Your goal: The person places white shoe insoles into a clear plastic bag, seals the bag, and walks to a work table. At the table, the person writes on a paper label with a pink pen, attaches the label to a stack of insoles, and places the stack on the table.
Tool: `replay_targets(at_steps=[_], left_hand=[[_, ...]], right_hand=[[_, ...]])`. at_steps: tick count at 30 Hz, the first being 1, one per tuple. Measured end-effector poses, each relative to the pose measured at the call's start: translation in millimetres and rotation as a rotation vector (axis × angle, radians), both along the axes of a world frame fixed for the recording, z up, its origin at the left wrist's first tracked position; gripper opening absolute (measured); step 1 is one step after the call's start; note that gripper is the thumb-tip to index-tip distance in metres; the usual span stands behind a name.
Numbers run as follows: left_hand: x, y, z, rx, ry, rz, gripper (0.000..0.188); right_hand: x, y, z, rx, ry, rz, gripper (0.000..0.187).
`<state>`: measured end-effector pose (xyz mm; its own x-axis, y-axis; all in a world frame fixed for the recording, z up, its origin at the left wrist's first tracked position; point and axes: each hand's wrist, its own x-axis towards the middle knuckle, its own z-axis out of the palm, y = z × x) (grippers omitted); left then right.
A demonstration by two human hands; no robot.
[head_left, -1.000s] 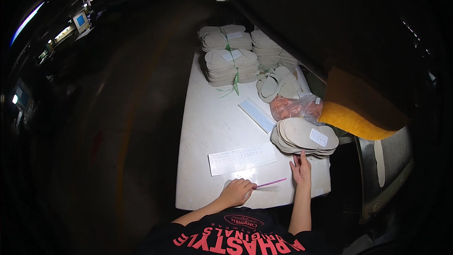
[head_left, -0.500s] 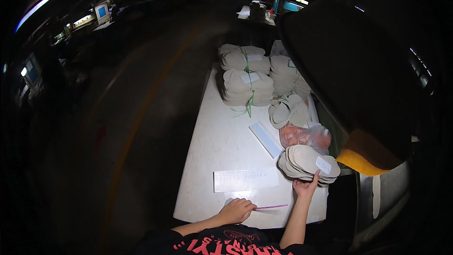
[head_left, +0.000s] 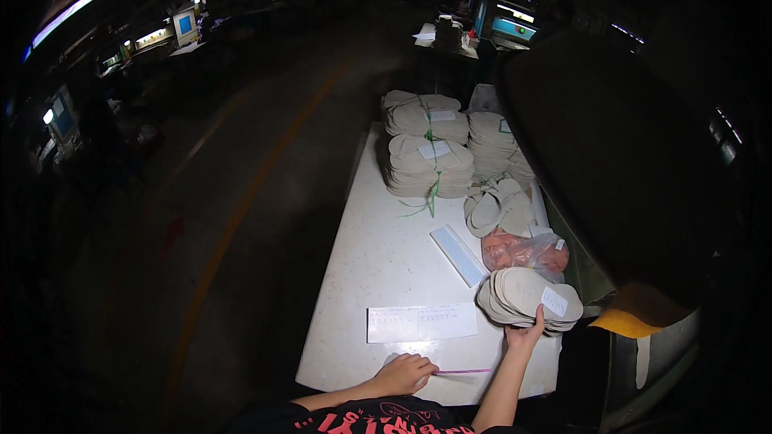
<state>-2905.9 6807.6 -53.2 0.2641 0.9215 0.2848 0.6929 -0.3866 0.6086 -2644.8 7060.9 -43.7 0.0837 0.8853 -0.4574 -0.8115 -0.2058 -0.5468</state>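
My left hand (head_left: 407, 374) rests near the table's front edge, its fingers curled closed round one end of a thin purple pen (head_left: 464, 371). The pen points to the right. My right hand (head_left: 524, 338) grips the near edge of a loose stack of pale grey insoles (head_left: 519, 293). One digit lies up against its top beside a small white label (head_left: 553, 300), and the other fingers are partly hidden at the stack's edge. A written paper slip (head_left: 422, 324) lies flat between my hands, farther in on the white table (head_left: 346, 281).
Tied insole bundles (head_left: 430, 165) with green string stand at the far end. Nearer are loose insole pieces (head_left: 498, 207), a clear plastic bag with orange contents (head_left: 523, 252) and a blue-and-white strip (head_left: 458, 255). A large dark machine part with a yellow edge (head_left: 631, 311) looms at right.
The view has tilted a little, so the table's things sit lower in the picture. Both hands keep their holds on the pen and the insole stack.
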Motion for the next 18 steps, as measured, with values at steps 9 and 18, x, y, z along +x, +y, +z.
replay_targets(at_steps=[9, 18], left_hand=[[-1, 0, -2, 0.042, -0.028, 0.005, 0.023], [-1, -1, -1, 0.009, -0.017, 0.011, 0.025]], right_hand=[[1, -3, 30, -0.143, -0.014, -0.093, 0.099], [3, 3, 15, 0.067, -0.129, 0.030, 0.101]])
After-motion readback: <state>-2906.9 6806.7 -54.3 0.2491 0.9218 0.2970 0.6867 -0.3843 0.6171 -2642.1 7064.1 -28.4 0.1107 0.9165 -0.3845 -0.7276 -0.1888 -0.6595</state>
